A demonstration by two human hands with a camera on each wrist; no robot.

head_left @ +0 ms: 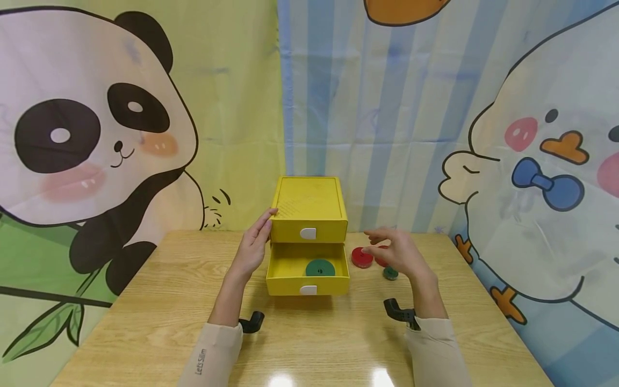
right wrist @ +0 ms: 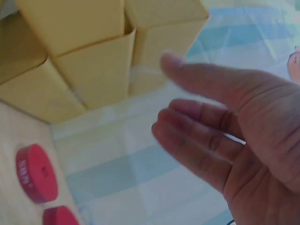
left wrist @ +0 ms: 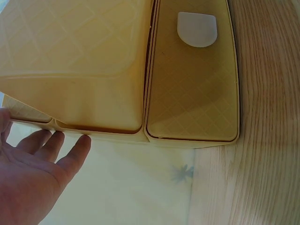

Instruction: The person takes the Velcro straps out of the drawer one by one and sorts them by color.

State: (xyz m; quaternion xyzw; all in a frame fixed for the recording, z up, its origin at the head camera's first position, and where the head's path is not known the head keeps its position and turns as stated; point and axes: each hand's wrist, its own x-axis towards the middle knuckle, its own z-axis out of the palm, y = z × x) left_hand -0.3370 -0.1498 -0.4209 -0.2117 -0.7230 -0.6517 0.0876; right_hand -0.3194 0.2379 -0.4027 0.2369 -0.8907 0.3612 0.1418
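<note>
A yellow drawer cabinet (head_left: 309, 199) stands on the table with its middle drawer (head_left: 282, 269) pulled out. A flat green disc (head_left: 320, 267) lies in that drawer. My left hand (head_left: 252, 244) rests its fingers along the cabinet's left side near the upper drawer; the left wrist view shows the fingertips at the side edge. To the right of the cabinet, my right hand (head_left: 398, 251) hovers with loosely bent fingers and nothing between them. Near it lie a red disc (head_left: 361, 258) with white print on its rim, a second red disc (head_left: 382, 258) partly hidden by the hand, and a small green disc (head_left: 390, 273).
A lower drawer (left wrist: 192, 84) with a white handle is closed below the pulled-out one. The wooden table (head_left: 169, 301) ends at a cartoon curtain (head_left: 232, 134) behind the cabinet. A black wrist mount (head_left: 401, 312) juts from each forearm.
</note>
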